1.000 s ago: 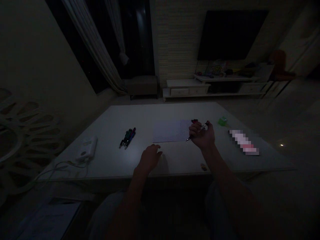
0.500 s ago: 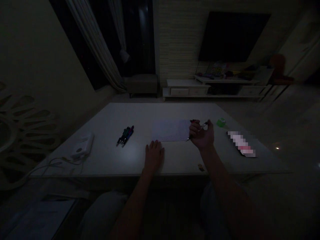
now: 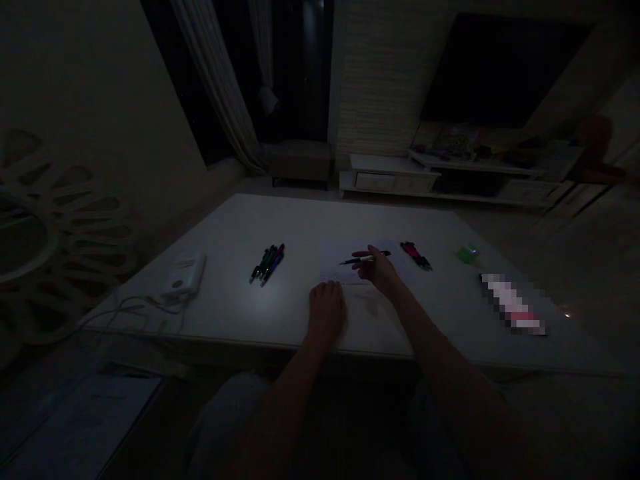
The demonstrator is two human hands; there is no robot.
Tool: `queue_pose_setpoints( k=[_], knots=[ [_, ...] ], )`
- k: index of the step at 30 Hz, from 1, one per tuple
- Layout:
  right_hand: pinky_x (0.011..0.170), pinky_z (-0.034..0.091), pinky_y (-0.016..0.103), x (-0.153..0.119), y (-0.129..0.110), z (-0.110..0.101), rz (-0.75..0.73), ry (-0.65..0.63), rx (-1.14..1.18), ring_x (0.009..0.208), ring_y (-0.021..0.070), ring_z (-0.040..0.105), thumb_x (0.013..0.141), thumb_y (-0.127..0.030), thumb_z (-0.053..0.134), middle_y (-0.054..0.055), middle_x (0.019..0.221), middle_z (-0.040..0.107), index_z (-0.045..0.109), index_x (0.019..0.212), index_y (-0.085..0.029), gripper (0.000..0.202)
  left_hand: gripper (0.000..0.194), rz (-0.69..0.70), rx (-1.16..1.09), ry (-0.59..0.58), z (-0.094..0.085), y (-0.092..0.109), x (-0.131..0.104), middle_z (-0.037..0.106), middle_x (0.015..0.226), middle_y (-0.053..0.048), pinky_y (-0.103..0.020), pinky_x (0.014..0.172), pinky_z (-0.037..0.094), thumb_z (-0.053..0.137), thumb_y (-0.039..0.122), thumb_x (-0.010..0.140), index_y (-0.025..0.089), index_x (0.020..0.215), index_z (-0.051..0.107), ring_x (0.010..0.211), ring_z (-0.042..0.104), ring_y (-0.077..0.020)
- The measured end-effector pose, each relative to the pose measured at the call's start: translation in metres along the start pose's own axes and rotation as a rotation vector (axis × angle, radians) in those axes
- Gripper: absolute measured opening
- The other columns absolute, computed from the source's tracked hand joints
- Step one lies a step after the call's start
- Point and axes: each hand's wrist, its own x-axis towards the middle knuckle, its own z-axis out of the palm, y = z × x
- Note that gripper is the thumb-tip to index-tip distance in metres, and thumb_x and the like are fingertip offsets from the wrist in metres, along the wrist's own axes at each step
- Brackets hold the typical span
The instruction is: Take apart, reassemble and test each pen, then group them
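Note:
The room is dim. A sheet of paper (image 3: 345, 263) lies mid-table on the white table (image 3: 300, 220). My right hand (image 3: 376, 268) hovers over the paper's right part, holding a pen (image 3: 364, 258) that points left. Resting flat on the table, my left hand (image 3: 327, 308) sits just below the paper's near edge, holding nothing. A bunch of pens (image 3: 268, 264) lies to the left of the paper. Two more pens (image 3: 416, 255) lie to its right.
A white device (image 3: 184, 276) with a cable sits at the table's left. A small green object (image 3: 468, 253) and a blurred flat item (image 3: 513, 305) lie on the right. A TV cabinet (image 3: 395, 181) and stool (image 3: 299, 159) stand behind.
My right hand moved left with the pen from the paper's right edge to over the paper, uncovering the pens on the right. My left hand slid toward the paper and flattened.

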Motion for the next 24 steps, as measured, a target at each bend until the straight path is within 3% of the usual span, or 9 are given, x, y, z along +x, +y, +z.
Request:
queue_pose_setpoints(
  k=[3, 8, 15, 19, 24],
  knots=[
    [0.036, 0.032, 0.020, 0.018, 0.017, 0.007, -0.098, 0.100, -0.153, 0.034, 0.0083, 0.041, 0.071, -0.040, 0.053, -0.005, 0.041, 0.047, 0.055, 0.073, -0.017, 0.023, 0.029, 0.008, 0.021, -0.006, 0.001, 0.000, 0.000, 0.053, 0.112, -0.011, -0.040, 0.093, 0.031, 0.044, 0.019, 0.084, 0.017, 0.113, 0.049, 0.106, 0.044, -0.0236],
    [0.038, 0.036, 0.019, 0.034, 0.033, 0.018, -0.095, 0.067, -0.273, 0.041, 0.0097, 0.050, 0.069, -0.038, 0.051, -0.002, 0.050, 0.054, 0.057, 0.071, -0.017, 0.022, 0.021, 0.000, 0.021, -0.025, 0.000, 0.001, 0.000, 0.052, 0.107, -0.011, -0.041, 0.091, 0.032, 0.044, 0.019, 0.084, 0.017, 0.103, 0.052, 0.103, 0.043, -0.0240],
    [0.038, 0.031, 0.019, 0.047, 0.052, 0.027, -0.198, 0.190, -0.445, 0.041, 0.0091, 0.043, 0.070, -0.037, 0.045, -0.002, 0.046, 0.047, 0.056, 0.059, -0.017, 0.025, 0.020, 0.001, 0.007, -0.054, -0.004, 0.002, 0.000, 0.052, 0.105, -0.011, -0.041, 0.090, 0.032, 0.043, 0.019, 0.084, 0.017, 0.102, 0.052, 0.102, 0.043, -0.0239],
    [0.043, 0.032, 0.020, 0.050, 0.061, 0.026, -0.270, 0.278, -0.541, 0.048, 0.0111, 0.045, 0.066, -0.028, 0.045, -0.001, 0.050, 0.051, 0.056, 0.062, -0.018, 0.016, 0.022, -0.003, 0.001, -0.051, -0.003, 0.002, 0.000, 0.052, 0.108, -0.011, -0.042, 0.091, 0.031, 0.043, 0.020, 0.084, 0.018, 0.104, 0.051, 0.103, 0.043, -0.0239],
    [0.042, 0.029, 0.022, 0.051, 0.066, 0.025, -0.276, 0.305, -0.621, 0.046, 0.0118, 0.044, 0.063, -0.023, 0.042, 0.000, 0.045, 0.048, 0.050, 0.051, -0.018, 0.015, 0.024, 0.005, 0.003, -0.055, -0.002, 0.002, 0.000, 0.051, 0.110, -0.011, -0.041, 0.091, 0.031, 0.043, 0.020, 0.084, 0.017, 0.106, 0.050, 0.103, 0.043, -0.0241]
  ],
)
